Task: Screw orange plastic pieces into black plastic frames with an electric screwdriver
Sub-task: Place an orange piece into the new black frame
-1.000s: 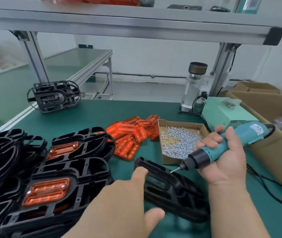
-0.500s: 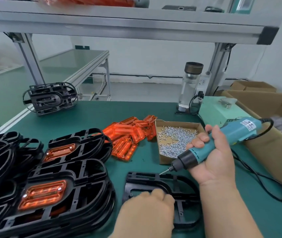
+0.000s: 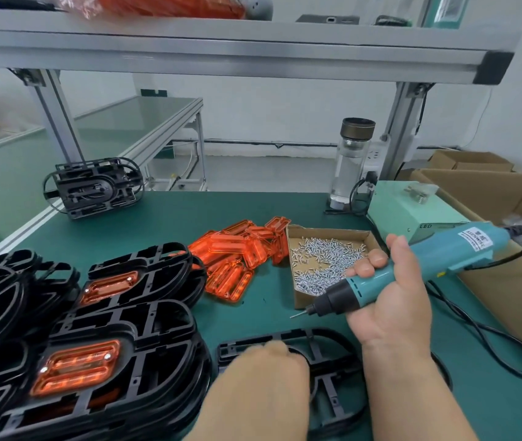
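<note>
A bare black frame [image 3: 328,346] lies flat on the green mat at the near edge. My left hand [image 3: 263,374] sits on its left part with fingers curled down over it; the fingertips are hidden. My right hand [image 3: 393,307] grips the teal electric screwdriver [image 3: 444,253], which is tilted with its bit pointing down-left, in the air above the frame's far edge. A pile of loose orange pieces [image 3: 240,253] lies behind the frame. A cardboard tray of screws [image 3: 326,259] sits under the screwdriver.
Stacks of black frames with orange pieces fitted [image 3: 110,361] fill the left. Another black frame bundle [image 3: 94,186] stands far left. A glass bottle [image 3: 352,160], a green power box [image 3: 406,211] and cardboard boxes [image 3: 508,198] line the right; the tool's cable [image 3: 476,335] loops there.
The black frame, held tilted a second ago, now lies flat on the mat under my left hand. My right hand holds the screwdriver in about the same place.
</note>
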### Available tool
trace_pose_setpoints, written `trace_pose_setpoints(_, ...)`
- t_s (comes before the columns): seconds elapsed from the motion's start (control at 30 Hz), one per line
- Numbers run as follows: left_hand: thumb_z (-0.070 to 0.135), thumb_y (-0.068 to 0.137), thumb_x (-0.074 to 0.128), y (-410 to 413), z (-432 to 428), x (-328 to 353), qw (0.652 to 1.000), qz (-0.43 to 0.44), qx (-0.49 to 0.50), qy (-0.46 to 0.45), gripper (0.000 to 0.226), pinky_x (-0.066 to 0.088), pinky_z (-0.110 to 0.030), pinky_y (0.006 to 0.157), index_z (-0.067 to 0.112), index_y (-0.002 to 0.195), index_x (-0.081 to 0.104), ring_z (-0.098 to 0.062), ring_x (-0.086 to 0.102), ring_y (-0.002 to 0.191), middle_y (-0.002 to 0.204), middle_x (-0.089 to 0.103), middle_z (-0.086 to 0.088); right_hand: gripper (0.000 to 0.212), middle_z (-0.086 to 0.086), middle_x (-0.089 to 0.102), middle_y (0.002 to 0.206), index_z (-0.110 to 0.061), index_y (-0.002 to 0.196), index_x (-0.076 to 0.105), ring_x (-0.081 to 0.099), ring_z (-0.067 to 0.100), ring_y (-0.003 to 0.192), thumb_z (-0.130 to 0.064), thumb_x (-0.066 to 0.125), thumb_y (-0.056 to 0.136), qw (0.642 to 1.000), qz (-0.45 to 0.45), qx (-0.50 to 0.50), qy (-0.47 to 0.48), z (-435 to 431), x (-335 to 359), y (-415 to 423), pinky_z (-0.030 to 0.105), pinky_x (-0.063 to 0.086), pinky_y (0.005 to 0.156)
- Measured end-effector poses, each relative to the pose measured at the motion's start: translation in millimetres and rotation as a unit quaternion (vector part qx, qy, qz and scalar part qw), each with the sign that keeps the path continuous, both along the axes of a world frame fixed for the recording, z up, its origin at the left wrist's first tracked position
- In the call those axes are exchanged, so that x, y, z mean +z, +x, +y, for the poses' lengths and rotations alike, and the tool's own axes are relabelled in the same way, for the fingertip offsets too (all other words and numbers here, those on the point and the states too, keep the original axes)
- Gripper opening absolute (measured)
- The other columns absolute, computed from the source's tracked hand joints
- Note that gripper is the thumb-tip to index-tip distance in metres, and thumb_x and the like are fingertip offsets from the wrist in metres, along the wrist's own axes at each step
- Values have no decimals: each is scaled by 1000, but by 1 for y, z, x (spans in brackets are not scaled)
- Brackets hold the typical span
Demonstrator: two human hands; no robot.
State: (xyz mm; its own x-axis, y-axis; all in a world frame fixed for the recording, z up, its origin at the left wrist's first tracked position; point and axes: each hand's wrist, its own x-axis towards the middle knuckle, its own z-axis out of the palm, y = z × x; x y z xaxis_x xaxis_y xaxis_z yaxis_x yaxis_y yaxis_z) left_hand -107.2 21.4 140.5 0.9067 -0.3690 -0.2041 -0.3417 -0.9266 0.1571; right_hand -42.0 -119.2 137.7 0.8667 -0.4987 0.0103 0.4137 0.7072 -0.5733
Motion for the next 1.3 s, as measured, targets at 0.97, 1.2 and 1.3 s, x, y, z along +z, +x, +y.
trace_pose_setpoints(0.97,12,92,53,91,-15,-21,926,-130,294,-197,32,35,-36,98,16,122,45,-31,41,115,127,35,-8,12,-7,48,58,-20,90,49,45,7,46,-23,59,96,999,36,0,-9,-2,-6,5,20,42,51)
trace_pose_setpoints(1.2,25,93,53,88,-12,-20,925,-182,272,-192,19,29,-32,98,25,113,53,-24,37,117,128,43,1,14,-7,48,58,-19,89,48,45,7,46,-22,59,97,999,35,-10,-7,-3,-6,5,20,42,51)
trace_pose_setpoints(1.3,32,94,52,73,-12,-12,915,-212,246,-240,10,36,-29,80,28,100,44,-20,48,100,109,48,5,15,-7,48,57,-19,87,47,45,8,45,-21,59,97,999,38,-16,-2,-4,-5,5,20,43,50)
